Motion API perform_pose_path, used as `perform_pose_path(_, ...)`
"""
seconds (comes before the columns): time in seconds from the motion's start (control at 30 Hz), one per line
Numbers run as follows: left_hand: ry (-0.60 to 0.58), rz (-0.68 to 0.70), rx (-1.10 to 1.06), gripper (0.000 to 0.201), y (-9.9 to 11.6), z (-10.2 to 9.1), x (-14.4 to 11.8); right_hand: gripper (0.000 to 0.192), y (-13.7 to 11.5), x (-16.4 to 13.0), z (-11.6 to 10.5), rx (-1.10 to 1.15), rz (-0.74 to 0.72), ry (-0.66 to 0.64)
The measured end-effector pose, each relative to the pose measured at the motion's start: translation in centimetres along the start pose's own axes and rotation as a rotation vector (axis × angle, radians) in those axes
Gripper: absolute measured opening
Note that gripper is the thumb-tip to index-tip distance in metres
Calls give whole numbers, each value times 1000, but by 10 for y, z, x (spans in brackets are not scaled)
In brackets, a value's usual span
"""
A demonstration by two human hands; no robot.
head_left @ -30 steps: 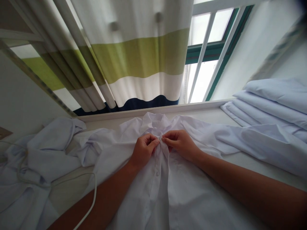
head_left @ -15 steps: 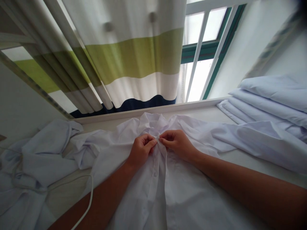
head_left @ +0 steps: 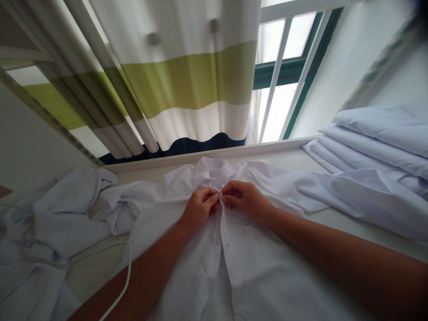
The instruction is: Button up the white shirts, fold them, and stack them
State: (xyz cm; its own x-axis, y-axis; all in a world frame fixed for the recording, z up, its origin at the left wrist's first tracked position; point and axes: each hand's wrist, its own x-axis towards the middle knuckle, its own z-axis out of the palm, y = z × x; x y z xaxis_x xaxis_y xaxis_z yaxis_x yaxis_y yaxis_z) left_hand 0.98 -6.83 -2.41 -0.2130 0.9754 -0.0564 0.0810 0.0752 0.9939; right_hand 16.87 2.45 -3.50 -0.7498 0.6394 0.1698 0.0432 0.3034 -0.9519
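A white collared shirt point(head_left: 267, 254) lies spread front side up, its collar toward the window and its lower front parted. My left hand point(head_left: 201, 206) pinches the button edge just below the collar. Right beside it, my right hand point(head_left: 245, 198) pinches the opposite front edge, fingertips almost touching those of the left. Whatever button sits between the fingertips is hidden. Lower down the placket a small button point(head_left: 217, 241) shows, apart from the other front edge.
Folded white garments point(head_left: 377, 138) are stacked at the right. Crumpled white cloth point(head_left: 67, 218) lies at the left, with a white cord point(head_left: 129, 267) running across toward my left forearm. Behind the table's raised back edge point(head_left: 187, 159) hang striped curtains point(head_left: 190, 80) beside a barred window point(head_left: 281, 76).
The right front edge has been drawn leftward, closer over the button edge, narrowing the gap below my hands. Both hands keep their pinch in nearly the same place.
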Motion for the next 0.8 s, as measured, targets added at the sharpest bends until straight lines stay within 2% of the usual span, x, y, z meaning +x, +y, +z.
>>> perform_pose_path(0.13,-26,4,94,34,4,0,0,6,-4,-2,2,-164,-48,29)
perform_pose_path(0.27,-51,2,177,29,5,-1,0,7,-6,-3,1,-223,-65,35)
perform_pose_path(0.57,-33,55,290,30,-7,-2,-1,12,1,-2,2,13,-5,27)
perform_pose_path(0.8,17,128,451,28,-11,-2,-2,13,0,1,2,104,56,13)
